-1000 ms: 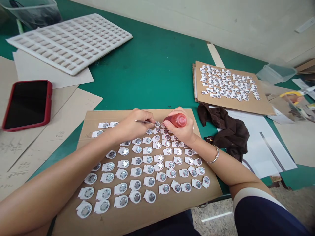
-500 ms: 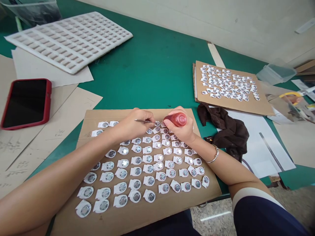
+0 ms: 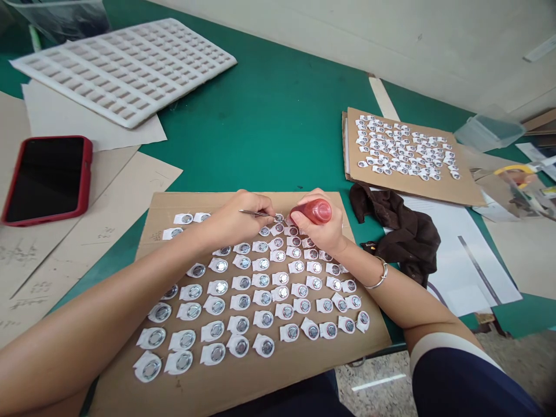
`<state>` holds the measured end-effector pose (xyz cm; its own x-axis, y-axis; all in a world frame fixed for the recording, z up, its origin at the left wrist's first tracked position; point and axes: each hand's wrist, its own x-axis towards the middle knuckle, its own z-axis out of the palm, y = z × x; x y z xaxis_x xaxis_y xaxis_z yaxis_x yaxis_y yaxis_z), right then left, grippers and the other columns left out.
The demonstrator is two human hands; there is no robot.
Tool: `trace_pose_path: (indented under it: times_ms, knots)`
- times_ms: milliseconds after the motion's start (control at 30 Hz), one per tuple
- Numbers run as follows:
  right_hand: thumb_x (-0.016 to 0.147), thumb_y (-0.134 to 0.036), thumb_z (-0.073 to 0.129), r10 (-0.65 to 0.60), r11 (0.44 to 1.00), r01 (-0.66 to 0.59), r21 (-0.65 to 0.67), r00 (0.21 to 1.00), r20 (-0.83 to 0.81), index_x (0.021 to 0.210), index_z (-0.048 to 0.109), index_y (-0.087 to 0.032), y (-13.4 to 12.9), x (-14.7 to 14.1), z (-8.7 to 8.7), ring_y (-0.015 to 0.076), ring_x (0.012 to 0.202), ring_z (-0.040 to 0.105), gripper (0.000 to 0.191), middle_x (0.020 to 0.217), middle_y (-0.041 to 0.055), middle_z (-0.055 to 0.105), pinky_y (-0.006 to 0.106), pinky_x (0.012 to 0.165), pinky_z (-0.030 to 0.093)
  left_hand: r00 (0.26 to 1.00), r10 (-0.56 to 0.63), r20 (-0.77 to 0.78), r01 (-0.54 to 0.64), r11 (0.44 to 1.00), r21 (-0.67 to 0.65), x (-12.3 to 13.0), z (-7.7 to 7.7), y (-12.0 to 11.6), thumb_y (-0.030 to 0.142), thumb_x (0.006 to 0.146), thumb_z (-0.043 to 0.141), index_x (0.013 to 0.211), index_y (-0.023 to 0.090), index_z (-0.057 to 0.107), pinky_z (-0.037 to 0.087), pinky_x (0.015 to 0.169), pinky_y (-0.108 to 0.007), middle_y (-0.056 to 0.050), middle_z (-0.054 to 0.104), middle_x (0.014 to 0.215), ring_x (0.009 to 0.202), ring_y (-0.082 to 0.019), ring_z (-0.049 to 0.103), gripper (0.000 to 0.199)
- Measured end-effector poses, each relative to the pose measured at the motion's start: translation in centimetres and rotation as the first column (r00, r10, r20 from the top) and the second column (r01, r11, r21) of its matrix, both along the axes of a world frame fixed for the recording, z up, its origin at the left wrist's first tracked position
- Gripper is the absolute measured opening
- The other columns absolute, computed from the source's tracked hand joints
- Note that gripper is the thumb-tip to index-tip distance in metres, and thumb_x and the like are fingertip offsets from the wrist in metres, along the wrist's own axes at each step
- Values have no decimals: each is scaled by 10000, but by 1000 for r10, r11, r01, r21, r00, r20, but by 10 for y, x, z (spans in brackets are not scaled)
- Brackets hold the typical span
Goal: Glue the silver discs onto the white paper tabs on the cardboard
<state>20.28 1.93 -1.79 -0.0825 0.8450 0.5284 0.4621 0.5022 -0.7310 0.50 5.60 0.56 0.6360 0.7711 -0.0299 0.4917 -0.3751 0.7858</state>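
Rows of small round metal pieces on white backings lie on a brown cardboard sheet. My left hand pinches a thin metal tool near the far edge of the sheet. Just right of it, my right hand is wrapped round a red bottle, which is tilted with its narrow end toward the left. Between the two hands sits one metal piece, close to the left fingertips. Whether the bottle's tip touches a piece cannot be made out.
A white grid tray and a red-cased phone are at the left. At the right lie a second cardboard sheet with similar pieces, a dark cloth, papers and clear plastic containers.
Both hands hold the same things in almost the same place. The whole view has shifted very slightly.
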Motion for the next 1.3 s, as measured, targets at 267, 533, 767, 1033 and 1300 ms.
trace_pose_path:
  times_ms: [267,533,767,1033,1300]
  knots:
    - [713,-302,653,-36,998,35,-45,999,-24,766,573,-203,2,1,1,147,717,557,138,744,6,573,340,705,470,1000,4,-10,-4,1000,0,0,0,0,253,772,505,715,175,639,393,568,-227,-4,641,713,645,-118,555,166]
    - [707,-292,654,-44,999,43,-25,998,-49,747,583,-211,3,1,3,138,678,560,115,734,-2,568,332,676,471,1000,-18,-8,18,1000,14,0,3,0,232,774,494,701,177,636,380,561,-236,-8,638,711,647,-120,549,169]
    - [713,-306,649,-35,997,31,-67,998,-55,769,577,-211,3,0,-1,136,694,558,132,747,-4,558,328,679,470,1000,-15,12,14,1000,20,0,3,0,223,768,499,691,172,636,388,582,-237,-9,641,717,657,-122,553,165]
    - [714,-321,650,-39,997,35,-75,998,-51,761,574,-212,3,1,-1,135,688,562,141,749,-2,566,334,693,477,1000,-11,14,10,999,32,0,3,-1,223,770,486,682,174,627,383,561,-230,-6,634,697,635,-114,543,173]
    - [720,-331,646,-30,996,26,-82,998,-50,779,575,-212,2,0,-1,132,691,563,150,757,-2,564,323,683,477,1000,-2,16,2,1000,16,0,0,0,216,765,502,682,177,625,386,558,-221,4,639,701,633,-109,549,154]
